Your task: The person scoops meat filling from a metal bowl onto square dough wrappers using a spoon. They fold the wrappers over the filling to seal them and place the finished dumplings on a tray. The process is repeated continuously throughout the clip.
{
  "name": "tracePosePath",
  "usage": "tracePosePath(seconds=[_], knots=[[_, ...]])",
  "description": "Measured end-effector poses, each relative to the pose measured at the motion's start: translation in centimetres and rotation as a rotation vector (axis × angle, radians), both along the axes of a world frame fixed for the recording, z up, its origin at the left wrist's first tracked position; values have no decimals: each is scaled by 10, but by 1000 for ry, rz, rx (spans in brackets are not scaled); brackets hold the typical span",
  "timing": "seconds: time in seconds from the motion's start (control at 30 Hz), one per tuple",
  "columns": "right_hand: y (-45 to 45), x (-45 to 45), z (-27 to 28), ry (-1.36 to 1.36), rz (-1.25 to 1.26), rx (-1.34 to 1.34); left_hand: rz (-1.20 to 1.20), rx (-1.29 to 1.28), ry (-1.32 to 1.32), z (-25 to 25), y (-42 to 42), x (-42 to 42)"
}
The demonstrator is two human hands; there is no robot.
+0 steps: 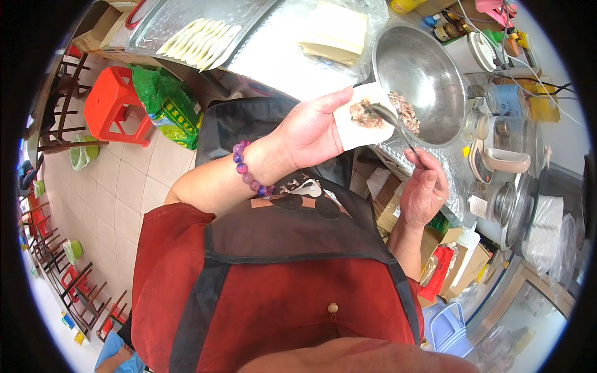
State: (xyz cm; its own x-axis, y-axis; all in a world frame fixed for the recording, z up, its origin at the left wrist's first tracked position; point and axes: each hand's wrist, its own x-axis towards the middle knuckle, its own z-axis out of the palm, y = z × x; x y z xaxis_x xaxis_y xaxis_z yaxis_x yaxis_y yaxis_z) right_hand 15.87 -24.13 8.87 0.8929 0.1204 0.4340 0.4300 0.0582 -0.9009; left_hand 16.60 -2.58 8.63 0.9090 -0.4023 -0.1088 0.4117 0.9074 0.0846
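Note:
My left hand (315,126), palm up with a beaded bracelet at the wrist, holds a square dough wrapper (347,135). Minced meat filling (364,116) with green bits lies on the wrapper. In my right hand (425,186) is the thin handle of a metal spoon (386,113), whose bowl is over the filling. Just beyond the wrapper, a large steel bowl (419,79) has more minced filling (405,112) on its near side. A stack of wrappers (333,32) lies on plastic left of the bowl. Folded dough pieces (200,44) sit in a row on a metal tray (144,35).
Jars (487,200), a lidded white container (468,51) and loose cables crowd the counter's right side. Left of me on the tiled floor are a red plastic stool (109,105) and a green bag (163,107). Open cardboard boxes (454,270) stand below the counter at right.

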Motion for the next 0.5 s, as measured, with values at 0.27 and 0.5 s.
tracePosePath(seconds=[0.27,0.5], knots=[[12,4,14,-738,105,-843,-29,-6,-42,-1,6,3],[4,0,24,-630,1,-652,46,-96,-28,-3,8,6]])
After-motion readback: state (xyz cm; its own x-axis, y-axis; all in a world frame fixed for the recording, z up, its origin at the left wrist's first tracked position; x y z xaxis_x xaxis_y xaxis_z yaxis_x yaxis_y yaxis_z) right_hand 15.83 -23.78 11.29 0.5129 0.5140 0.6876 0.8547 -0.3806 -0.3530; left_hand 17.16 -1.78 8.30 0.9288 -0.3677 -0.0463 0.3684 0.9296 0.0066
